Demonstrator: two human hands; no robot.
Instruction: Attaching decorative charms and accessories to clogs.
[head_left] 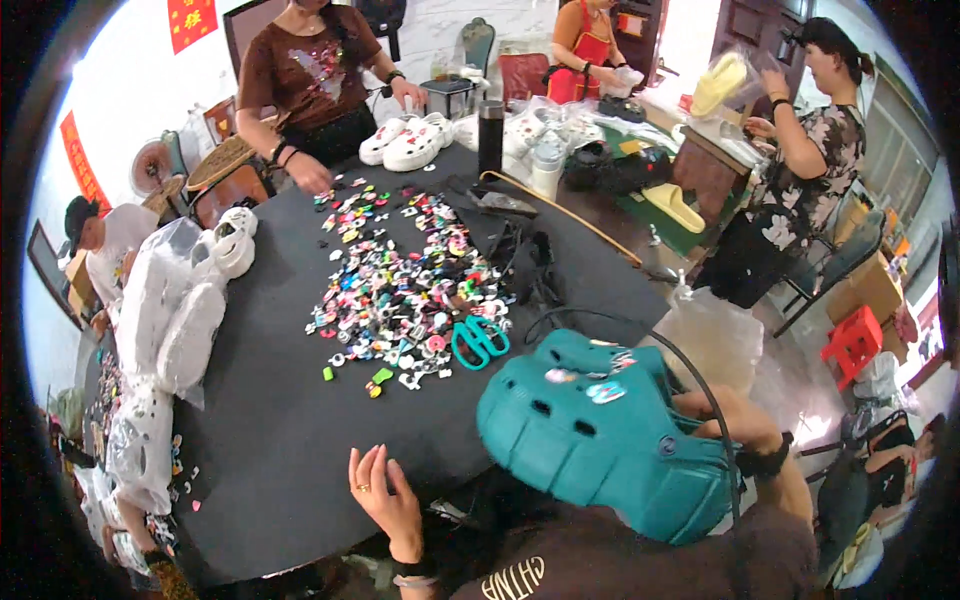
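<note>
My right hand (728, 420) grips the heel end of a teal clog (590, 440), held toe-left in front of me with a few small charms (605, 392) set in its top. My left hand (385, 500) hovers open over the near edge of the black table (270, 430), fingers spread, a ring on one finger, holding nothing. A wide spread of small colourful charms (410, 280) lies in the middle of the table. Teal-handled scissors (478, 340) rest at the near right edge of that spread, just beyond the clog.
White clogs in clear bags (180, 330) pile along the table's left edge. A person in brown (310, 80) picks at charms at the far side beside white clogs (408, 142). A dark flask (490, 135) stands behind. At right a person (800, 150) holds a yellow shoe; a red stool (853, 342) sits beyond.
</note>
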